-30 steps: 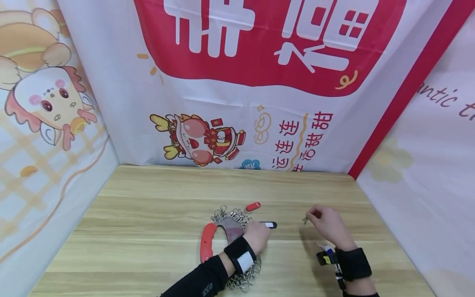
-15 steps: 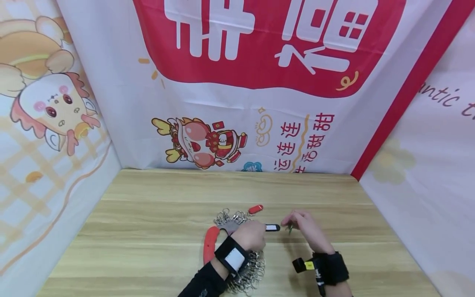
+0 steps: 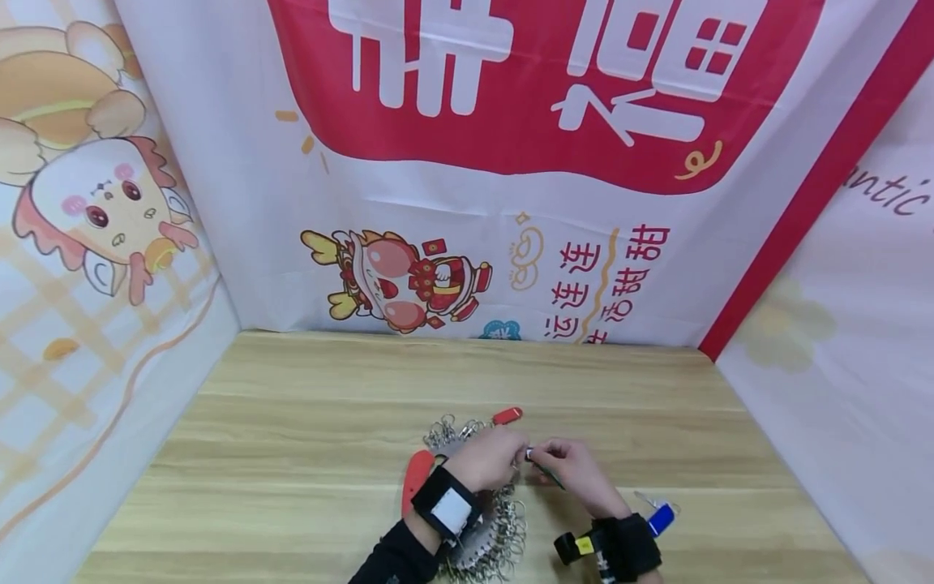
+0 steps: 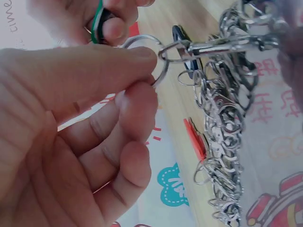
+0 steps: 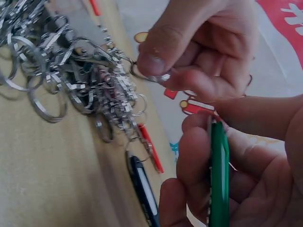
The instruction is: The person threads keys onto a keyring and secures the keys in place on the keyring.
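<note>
My left hand [image 3: 487, 459] pinches a metal split ring [image 4: 162, 73] between thumb and forefinger. This ring is linked to a snap hook [image 4: 213, 46] in a dense ring of metal hooks and rings [image 5: 80, 71], set round a grey toothed plate [image 3: 477, 545] with a red handle [image 3: 417, 480]. Close by on the right, my right hand [image 3: 580, 477] holds a green key tag [image 5: 219, 170] between its thumb and fingers. The tag's end is near the split ring; whether they touch is unclear. The left forearm covers part of the toothed plate.
A red key tag [image 3: 507, 415] lies behind the hooks, and a black key tag [image 5: 144, 191] hangs on a ring near it. Beside the right wrist lies a blue key tag [image 3: 661, 520] with a ring. Printed cloth walls [image 3: 452, 195] enclose the wooden tabletop [image 3: 328, 389].
My right hand has moved left with the green key tag, right up to the left hand. The left hand stays at the hooks. The blue key tag has come into fuller view.
</note>
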`<state>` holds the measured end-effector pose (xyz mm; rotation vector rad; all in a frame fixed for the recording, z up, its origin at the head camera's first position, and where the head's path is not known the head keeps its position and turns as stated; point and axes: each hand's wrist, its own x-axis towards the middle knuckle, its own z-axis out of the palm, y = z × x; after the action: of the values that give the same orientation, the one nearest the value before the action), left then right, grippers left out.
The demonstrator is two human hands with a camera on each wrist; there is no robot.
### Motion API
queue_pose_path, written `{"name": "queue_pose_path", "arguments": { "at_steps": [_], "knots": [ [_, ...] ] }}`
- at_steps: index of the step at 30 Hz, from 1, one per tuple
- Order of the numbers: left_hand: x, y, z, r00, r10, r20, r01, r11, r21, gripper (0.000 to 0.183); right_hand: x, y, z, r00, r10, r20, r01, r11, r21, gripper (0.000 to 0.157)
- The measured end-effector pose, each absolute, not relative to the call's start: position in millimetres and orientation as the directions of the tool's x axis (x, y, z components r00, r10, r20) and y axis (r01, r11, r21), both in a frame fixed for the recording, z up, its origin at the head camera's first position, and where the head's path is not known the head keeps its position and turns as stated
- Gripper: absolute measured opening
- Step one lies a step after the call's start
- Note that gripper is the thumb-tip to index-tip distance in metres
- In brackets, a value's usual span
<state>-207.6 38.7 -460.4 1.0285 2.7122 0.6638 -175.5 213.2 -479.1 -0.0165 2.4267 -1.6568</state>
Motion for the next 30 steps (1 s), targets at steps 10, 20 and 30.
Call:
{"name": "queue_pose_path", "arguments": {
  "at_steps": [10,20,30],
  "knots": [
    [-211,39,-464,-0.760,0.650,0.023,0.583,0.665,0.466,0.029,-177,206,-487,-0.930,-0.344,-0.131,-0.063,0.498,-0.865,0.007],
    [-210,32,-464,-0.766,0.638,-0.086,0.523,0.694,0.494,0.038,-179,209,-492,-0.938,-0.326,-0.119,-0.077,0.529,-0.845,0.004],
    [-211,30,-459,-0.744,0.658,-0.117,0.545,0.699,0.462,0.033,-178,211,-488,-0.935,-0.328,-0.132,-0.061,0.519,-0.853,0.005]
  ]
}}
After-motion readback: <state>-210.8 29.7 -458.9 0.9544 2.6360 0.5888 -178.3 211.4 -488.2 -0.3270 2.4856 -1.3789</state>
